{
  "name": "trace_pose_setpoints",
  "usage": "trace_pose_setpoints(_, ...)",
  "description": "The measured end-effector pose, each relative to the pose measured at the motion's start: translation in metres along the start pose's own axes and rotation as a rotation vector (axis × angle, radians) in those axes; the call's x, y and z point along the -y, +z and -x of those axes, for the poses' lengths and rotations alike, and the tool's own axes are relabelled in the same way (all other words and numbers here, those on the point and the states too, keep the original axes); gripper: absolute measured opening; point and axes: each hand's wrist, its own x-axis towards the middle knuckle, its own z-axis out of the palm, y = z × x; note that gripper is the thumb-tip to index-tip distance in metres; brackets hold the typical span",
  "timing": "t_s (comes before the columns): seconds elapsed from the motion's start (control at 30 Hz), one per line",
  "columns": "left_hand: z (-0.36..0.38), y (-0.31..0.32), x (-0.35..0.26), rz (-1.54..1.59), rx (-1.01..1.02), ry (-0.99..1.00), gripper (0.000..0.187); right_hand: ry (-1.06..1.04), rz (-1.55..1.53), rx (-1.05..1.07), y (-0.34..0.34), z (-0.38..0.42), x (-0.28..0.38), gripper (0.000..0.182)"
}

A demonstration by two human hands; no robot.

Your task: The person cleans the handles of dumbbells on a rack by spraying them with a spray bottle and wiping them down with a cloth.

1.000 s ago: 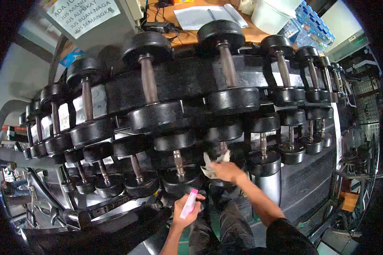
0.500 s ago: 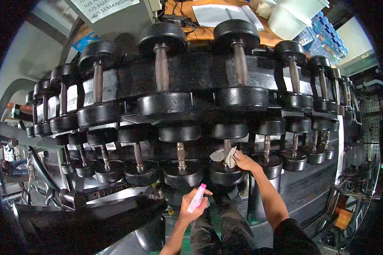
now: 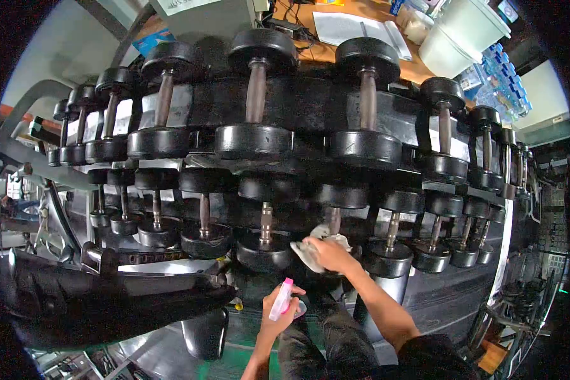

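Observation:
My right hand (image 3: 330, 253) is closed on a pale cloth (image 3: 309, 256), pressed against the near head of a black dumbbell (image 3: 343, 195) on the lower rack row. The cloth and hand hide most of that near head. In my left hand (image 3: 277, 310) is a spray bottle (image 3: 282, 300) with a pink and white top, held low in front of my legs, apart from the rack. Just left of the cloth lies another dumbbell (image 3: 265, 254) with a worn metal handle.
Two rows of black dumbbells fill the rack (image 3: 310, 104). Behind it, a wooden desk (image 3: 304, 18) carries papers (image 3: 354, 28), cables and white tubs (image 3: 453, 47), with packed water bottles (image 3: 506, 79) nearby. A black padded bench (image 3: 114, 301) stands at the left front.
My right hand and the cloth have moved left and slightly down, from near the handle to the dumbbell's near head. My left hand still holds the spray bottle. The view has shifted slightly.

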Motion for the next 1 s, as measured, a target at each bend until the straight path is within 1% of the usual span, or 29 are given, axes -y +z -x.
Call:
trace_pose_setpoints(0.07, 0.001, 0.005, -0.005, 0.025, -0.005, -0.006, 0.021, 0.081, 0.027, 0.071, 0.019, -0.032, -0.017, 0.035)
trace_pose_setpoints(0.13, 0.001, 0.01, -0.007, 0.0, -0.01, -0.008, 0.02, 0.075, 0.01, 0.19, 0.035, -0.06, -0.037, 0.041)
trace_pose_setpoints(0.17, 0.002, 0.012, -0.008, -0.021, -0.013, -0.013, 0.02, 0.073, 0.005, 0.192, 0.034, -0.065, -0.031, 0.041)
trace_pose_setpoints(0.23, 0.003, 0.016, -0.015, -0.061, -0.018, 0.002, 0.02, 0.319, 0.087, 0.363, 0.026, -0.066, -0.011, 0.044)
trace_pose_setpoints(0.27, 0.003, 0.018, -0.018, -0.095, -0.022, 0.023, 0.019, 0.316, 0.085, 0.367, 0.025, -0.058, -0.01, 0.044)
trace_pose_setpoints(0.33, 0.005, 0.021, -0.016, -0.063, -0.035, 0.009, 0.019, 0.137, 0.146, 0.177, 0.024, -0.037, -0.01, 0.046)
trace_pose_setpoints(0.37, 0.007, 0.021, -0.016, -0.03, -0.044, -0.004, 0.019, 0.204, 0.193, 0.165, 0.011, -0.028, 0.007, 0.044)
trace_pose_setpoints(0.4, 0.008, 0.021, -0.017, -0.032, -0.047, -0.008, 0.019, 0.203, 0.19, 0.168, 0.002, -0.02, 0.011, 0.044)
trace_pose_setpoints(0.47, 0.01, 0.021, -0.019, -0.037, -0.061, -0.004, 0.017, 0.156, 0.029, 0.107, -0.018, 0.003, 0.0, 0.04)
trace_pose_setpoints(0.53, 0.012, 0.016, -0.014, -0.092, -0.041, -0.024, 0.016, 0.024, -0.017, 0.093, -0.041, 0.028, -0.019, 0.041)
trace_pose_setpoints(0.57, 0.013, 0.015, -0.012, -0.146, -0.02, -0.032, 0.016, 0.039, -0.109, 0.16, -0.052, 0.038, -0.03, 0.04)
trace_pose_setpoints(0.6, 0.012, 0.014, -0.01, -0.144, -0.007, -0.035, 0.016, -0.016, -0.144, 0.136, -0.065, 0.048, -0.04, 0.04)
trace_pose_setpoints(0.67, 0.012, 0.012, -0.008, -0.11, -0.021, 0.009, 0.016, 0.204, -0.215, 0.217, -0.077, 0.055, -0.076, 0.04)
trace_pose_setpoints(0.73, 0.014, 0.009, -0.007, -0.102, -0.017, 0.009, 0.016, 0.333, -0.017, 0.156, -0.095, 0.053, -0.088, 0.038)
trace_pose_setpoints(0.77, 0.014, 0.008, -0.006, -0.098, -0.014, 0.009, 0.016, 0.426, 0.199, 0.059, -0.082, 0.048, -0.105, 0.038)
trace_pose_setpoints(0.8, 0.015, 0.007, -0.005, -0.101, -0.011, 0.007, 0.016, 0.544, 0.17, -0.019, -0.089, 0.04, -0.079, 0.036)
trace_pose_setpoints(0.87, 0.015, 0.008, -0.003, -0.083, -0.03, 0.03, 0.015, 0.271, -0.525, -0.261, -0.019, 0.021, -0.149, 0.033)
trace_pose_setpoints(0.9, 0.017, 0.009, -0.003, -0.083, -0.027, 0.028, 0.015, 0.123, -0.584, -0.169, 0.005, 0.014, -0.162, 0.035)
trace_pose_setpoints(0.93, 0.02, 0.01, -0.003, -0.105, -0.02, 0.011, 0.016, 0.174, -0.294, -0.022, 0.0, 0.014, -0.139, 0.039)
trace_pose_setpoints(1.0, 0.026, 0.009, -0.001, -0.133, -0.01, -0.005, 0.016, 0.258, -0.08, -0.013, -0.014, 0.013, -0.119, 0.04)
